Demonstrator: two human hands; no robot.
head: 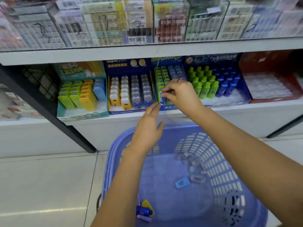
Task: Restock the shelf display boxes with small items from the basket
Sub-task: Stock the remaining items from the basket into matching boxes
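My right hand [179, 94] pinches 1 green packet [161, 98] in the front row of the blue display box [170, 107], which is filled with upright packets; my left hand [148, 128], fingers straight, holds nothing; the purple basket [113, 154] contains clear packets [194, 167] and 1 small blue item [181, 183].

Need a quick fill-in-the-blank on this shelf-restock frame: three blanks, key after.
1. The right hand pinches a small pack in the display box, at the front of its ____ column.
2. The left hand holds ____.
3. The bottles right of that box are green and ____.
Missing: green; nothing; blue.
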